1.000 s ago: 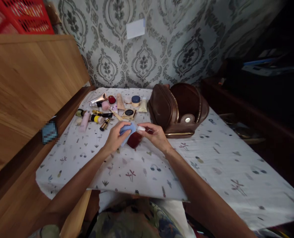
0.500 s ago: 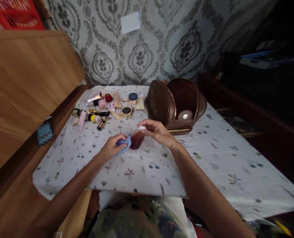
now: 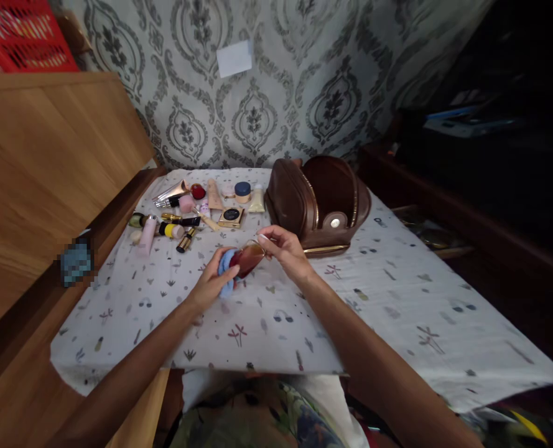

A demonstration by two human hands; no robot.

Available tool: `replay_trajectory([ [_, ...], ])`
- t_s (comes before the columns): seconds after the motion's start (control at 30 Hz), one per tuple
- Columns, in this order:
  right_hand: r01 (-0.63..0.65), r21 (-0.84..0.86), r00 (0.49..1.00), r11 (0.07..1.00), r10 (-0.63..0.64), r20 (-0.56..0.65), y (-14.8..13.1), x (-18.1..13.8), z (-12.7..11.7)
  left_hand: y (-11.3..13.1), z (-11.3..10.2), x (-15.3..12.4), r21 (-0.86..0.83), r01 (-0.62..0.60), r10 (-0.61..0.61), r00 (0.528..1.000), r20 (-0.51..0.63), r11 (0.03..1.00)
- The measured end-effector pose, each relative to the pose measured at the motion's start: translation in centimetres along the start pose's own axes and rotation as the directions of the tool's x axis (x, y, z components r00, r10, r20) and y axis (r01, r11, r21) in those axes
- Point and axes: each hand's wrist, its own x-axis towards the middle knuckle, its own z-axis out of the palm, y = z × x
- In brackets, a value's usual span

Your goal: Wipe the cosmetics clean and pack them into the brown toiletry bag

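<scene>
A clear bottle of dark red-brown liquid is tilted between my hands, its white-capped end up and to the right. My left hand is closed around the bottle's lower part with a blue cloth pressed against it. With thumb and fingers, my right hand grips the bottle at its white cap, which the fingers mostly hide. Behind my right hand stands an open brown toiletry bag with a gold zip.
Several cosmetics lie at the back left, among them a blue-lidded jar, a gold compact and a pink tube. A patterned white cloth covers the table. A wooden panel rises on the left.
The bottle has tipped over to the left and lifted from the table. My left hand, with the blue cloth, has come around its base; my right hand stays at the cap.
</scene>
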Motion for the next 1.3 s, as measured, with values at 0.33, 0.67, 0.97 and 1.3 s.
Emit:
replay_trajectory([
  [0.33,0.021,0.090,0.995,0.996,-0.012,-0.099,-0.9,0.0,0.0,0.6,1.5,3.4,-0.355,0.058,-0.124,0.978,-0.167,0.933],
  [0.67,0.107,0.039,0.977,0.994,-0.097,-0.188,-1.2,-0.1,-0.4,1.1,1.5,6.5,-0.301,0.108,-0.182,0.956,-0.230,0.948],
  [0.97,0.257,-0.429,0.926,0.866,-0.348,-0.147,-1.8,-1.0,0.0,-0.6,1.5,6.8,-0.288,0.152,-0.205,0.965,-0.162,0.945],
  [1.3,0.235,-0.491,0.934,0.839,-0.335,-0.124,-1.6,-1.1,0.0,-0.3,1.2,6.8,-0.214,0.077,-0.111,0.982,-0.150,0.974],
])
